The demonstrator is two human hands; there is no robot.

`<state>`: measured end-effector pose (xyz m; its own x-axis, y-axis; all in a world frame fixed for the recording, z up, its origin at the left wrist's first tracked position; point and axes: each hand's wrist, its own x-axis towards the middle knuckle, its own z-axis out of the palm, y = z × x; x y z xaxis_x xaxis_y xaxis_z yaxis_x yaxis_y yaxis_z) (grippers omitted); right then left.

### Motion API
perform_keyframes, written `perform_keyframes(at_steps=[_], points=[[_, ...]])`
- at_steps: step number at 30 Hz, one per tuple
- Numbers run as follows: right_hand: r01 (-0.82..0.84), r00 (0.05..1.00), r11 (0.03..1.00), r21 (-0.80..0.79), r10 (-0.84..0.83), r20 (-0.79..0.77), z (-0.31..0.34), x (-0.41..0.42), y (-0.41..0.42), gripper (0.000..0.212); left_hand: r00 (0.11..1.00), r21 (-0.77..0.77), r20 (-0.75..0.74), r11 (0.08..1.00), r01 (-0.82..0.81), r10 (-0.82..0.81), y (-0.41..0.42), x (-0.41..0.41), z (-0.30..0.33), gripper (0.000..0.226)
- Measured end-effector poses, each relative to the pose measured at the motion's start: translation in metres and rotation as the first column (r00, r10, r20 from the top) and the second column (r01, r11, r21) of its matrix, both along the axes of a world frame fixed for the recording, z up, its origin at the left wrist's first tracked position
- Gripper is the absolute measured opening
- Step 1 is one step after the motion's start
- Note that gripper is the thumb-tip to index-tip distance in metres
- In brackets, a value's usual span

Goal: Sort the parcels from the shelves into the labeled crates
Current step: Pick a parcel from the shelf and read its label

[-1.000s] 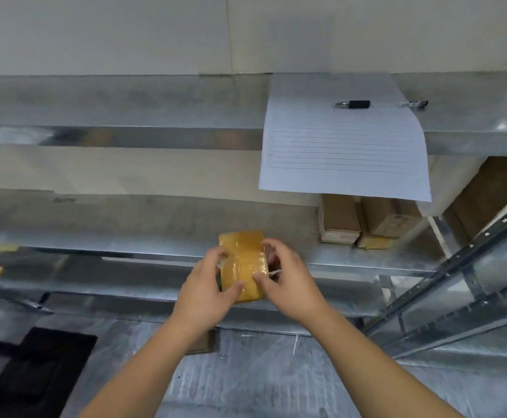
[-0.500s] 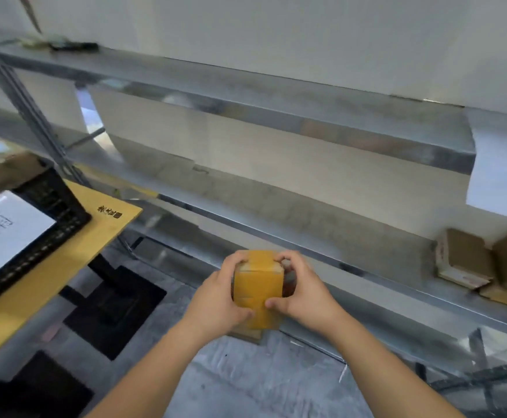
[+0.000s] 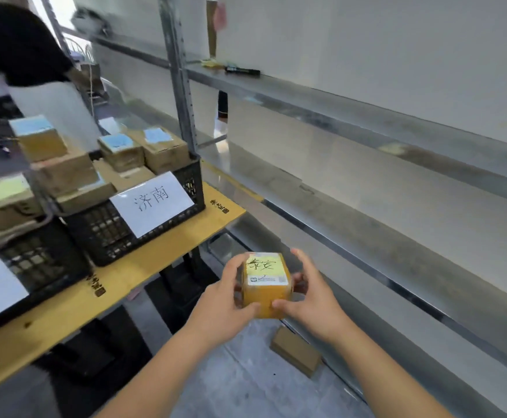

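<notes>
**Plainly a light, stiff little box, held at its side faces**

Largest first: the metal shelves (image 3: 366,188) run along the right, mostly bare, with a black marker (image 3: 242,71) on an upper level. At left a yellow tabletop (image 3: 155,267) carries two black crates; the crate marked 济南 (image 3: 143,233) stands at its far right corner, piled with brown parcels, and a second crate (image 3: 35,267) beside it shows only part of its white label. A brown box (image 3: 296,351) lies on the floor below the shelves.

The yellow taped parcel (image 3: 265,292) is held in the air between the tabletop's right edge and the shelves, its handwritten label facing up. The left hand (image 3: 222,309) and right hand (image 3: 315,303) each clasp a side, thumbs on the near face, fingers curled behind.

Judging by its crisp edges it is rigid card, and probably light. The glossy tape may be slippery, so a grip on opposite side faces suits it, leaving the label readable
</notes>
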<state>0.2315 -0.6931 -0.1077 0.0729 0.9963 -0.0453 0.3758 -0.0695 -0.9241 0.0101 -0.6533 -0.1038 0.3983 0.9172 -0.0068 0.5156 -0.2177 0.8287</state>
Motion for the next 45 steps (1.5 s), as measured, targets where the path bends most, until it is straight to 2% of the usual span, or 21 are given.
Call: perform_keyframes(at_steps=[3, 5, 8, 10, 16, 20, 29, 34, 39, 45], points=[[-0.103, 0.993, 0.995, 0.000, 0.103, -0.057, 0.002, -0.036, 0.009, 0.107, 0.999, 0.016, -0.029, 0.999, -0.043, 0.043, -0.004, -0.032, 0.003, 0.097], [-0.146, 0.989, 0.989, 0.019, 0.146, -0.028, 0.002, -0.057, 0.018, 0.104, 0.993, 0.037, -0.061, 0.994, -0.100, 0.102, -0.008, -0.050, 0.005, 0.093], [-0.202, 0.978, 0.978, 0.048, 0.199, 0.059, -0.004, -0.083, 0.031, 0.087, 0.983, 0.071, -0.095, 0.986, -0.151, 0.158, -0.014, -0.076, 0.004, 0.081], [-0.249, 0.968, 0.967, 0.061, 0.246, 0.050, -0.007, -0.099, 0.040, 0.081, 0.971, 0.101, -0.128, 0.976, -0.191, 0.203, -0.017, -0.090, 0.003, 0.072], [-0.377, 0.925, 0.918, 0.121, 0.380, -0.002, -0.006, -0.144, 0.074, 0.077, 0.910, 0.192, -0.201, 0.925, -0.327, 0.363, -0.009, -0.126, 0.001, 0.063], [-0.444, 0.895, 0.884, 0.146, 0.445, 0.027, -0.004, -0.176, 0.106, 0.077, 0.878, 0.174, -0.174, 0.892, -0.418, 0.446, 0.008, -0.151, 0.007, 0.063], [-0.682, 0.729, 0.708, 0.185, 0.679, 0.091, 0.005, -0.253, 0.200, 0.078, 0.744, 0.180, -0.174, 0.763, -0.620, 0.645, 0.054, -0.211, 0.028, 0.060], [-0.771, 0.632, 0.602, 0.209, 0.765, 0.125, 0.009, -0.304, 0.243, 0.075, 0.635, 0.218, -0.187, 0.662, -0.717, 0.750, 0.075, -0.243, 0.038, 0.073], [-0.831, 0.543, 0.507, 0.227, 0.829, 0.136, 0.016, -0.351, 0.264, 0.071, 0.545, 0.204, -0.153, 0.566, -0.799, 0.824, 0.077, -0.276, 0.042, 0.061], [-0.878, 0.459, 0.420, 0.228, 0.875, 0.155, 0.023, -0.407, 0.283, 0.072, 0.477, 0.233, -0.143, 0.498, -0.836, 0.867, 0.083, -0.324, 0.046, 0.058]])
